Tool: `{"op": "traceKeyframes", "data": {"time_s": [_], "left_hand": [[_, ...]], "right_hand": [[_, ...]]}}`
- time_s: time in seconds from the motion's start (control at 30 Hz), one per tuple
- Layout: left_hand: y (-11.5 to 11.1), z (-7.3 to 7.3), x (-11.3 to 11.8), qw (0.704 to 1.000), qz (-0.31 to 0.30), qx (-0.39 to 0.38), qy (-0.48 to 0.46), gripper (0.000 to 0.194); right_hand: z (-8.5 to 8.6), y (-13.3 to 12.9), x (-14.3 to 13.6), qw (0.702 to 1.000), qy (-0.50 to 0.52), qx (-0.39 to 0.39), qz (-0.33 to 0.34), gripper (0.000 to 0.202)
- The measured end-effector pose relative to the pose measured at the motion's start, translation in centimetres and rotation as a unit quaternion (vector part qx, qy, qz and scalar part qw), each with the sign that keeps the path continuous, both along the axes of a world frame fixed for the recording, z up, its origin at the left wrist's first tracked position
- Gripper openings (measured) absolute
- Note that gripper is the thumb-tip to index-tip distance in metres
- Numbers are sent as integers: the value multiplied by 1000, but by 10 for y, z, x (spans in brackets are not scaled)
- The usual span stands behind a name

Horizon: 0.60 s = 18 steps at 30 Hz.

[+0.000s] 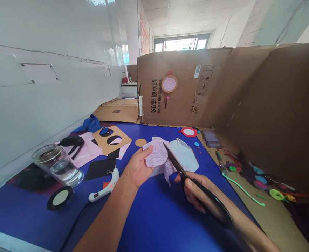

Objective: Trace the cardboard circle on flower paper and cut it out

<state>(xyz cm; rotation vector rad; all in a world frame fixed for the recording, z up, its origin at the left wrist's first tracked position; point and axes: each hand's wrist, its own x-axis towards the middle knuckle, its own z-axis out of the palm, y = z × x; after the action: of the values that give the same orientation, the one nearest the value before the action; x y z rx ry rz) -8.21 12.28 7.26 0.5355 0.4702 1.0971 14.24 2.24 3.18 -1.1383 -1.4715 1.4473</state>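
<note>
My left hand pinches a pale pink fabric piece with darker curved lines, thumb on top. In my right hand is a pair of black-handled scissors, its blades pointing up and left over the fabric's right part. A strip of the fabric hangs down below the blades. Behind and to the right of the fabric lies a whitish sheet with one curled edge. Just beyond my left hand a small tan disc rests on the blue table.
A white glue gun with its cord lies left of my left forearm. Farther left stand a glass jar and a cardboard sheet with holes. A cardboard wall closes off the back; craft bits and a green pipe cleaner lie right.
</note>
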Motion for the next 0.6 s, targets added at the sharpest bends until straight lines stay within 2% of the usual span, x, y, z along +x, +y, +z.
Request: {"op": "traceKeyframes", "data": {"time_s": [0.17,0.4,0.6], "left_hand": [[0,0,-2,1000,-3,2,5,32],[3,-3,-4,1000,-8,10,-2,38],[4,-3,-7,1000,-15,20,6,36]], "right_hand": [[7,-2,-3,999,-24,-6,-23,79],[11,-5,-3,999,-32,-6,-22,79],[11,-4,-2,999,-46,-3,-11,81]]}}
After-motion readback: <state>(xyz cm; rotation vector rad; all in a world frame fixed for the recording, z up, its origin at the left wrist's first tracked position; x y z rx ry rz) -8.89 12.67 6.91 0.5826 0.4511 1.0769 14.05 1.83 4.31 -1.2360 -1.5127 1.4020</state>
